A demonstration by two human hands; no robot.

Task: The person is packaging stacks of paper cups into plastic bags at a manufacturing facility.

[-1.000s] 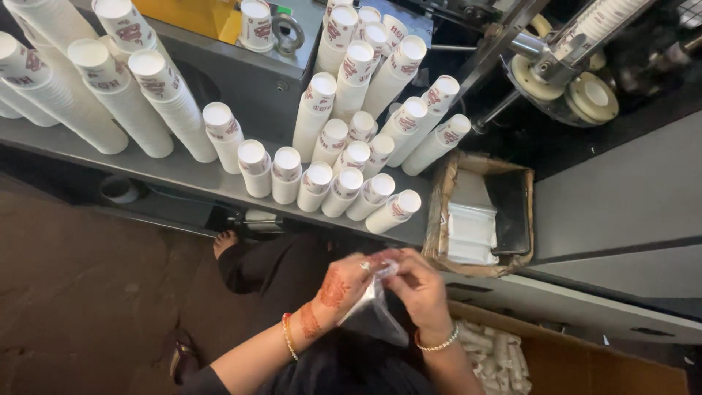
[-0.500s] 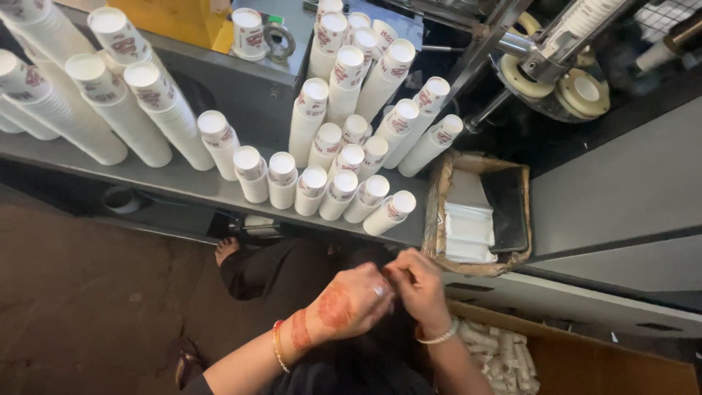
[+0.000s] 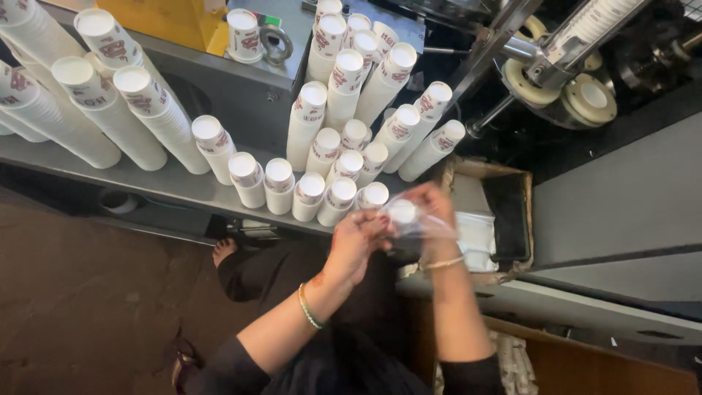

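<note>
The grey shelf point(image 3: 183, 183) runs across in front of you, packed along its length with tall stacks of white paper cups point(image 3: 110, 110), most of them leaning away toward its back edge, and a shorter row of stacks point(image 3: 311, 196) standing right at the front edge. To the right of the shelf's end sits an open cardboard box point(image 3: 504, 219). Your two hands meet just in front of that front edge, near its right end, with a clear plastic bag point(image 3: 413, 223) stretched between them and a cup stack point(image 3: 402, 212) showing through it, its long axis pointing roughly up at you. Your left hand point(image 3: 358, 245) pinches the bag's near-left side; your right hand point(image 3: 435, 212), blurred, grips the far-right side and lies nearer the box
</note>
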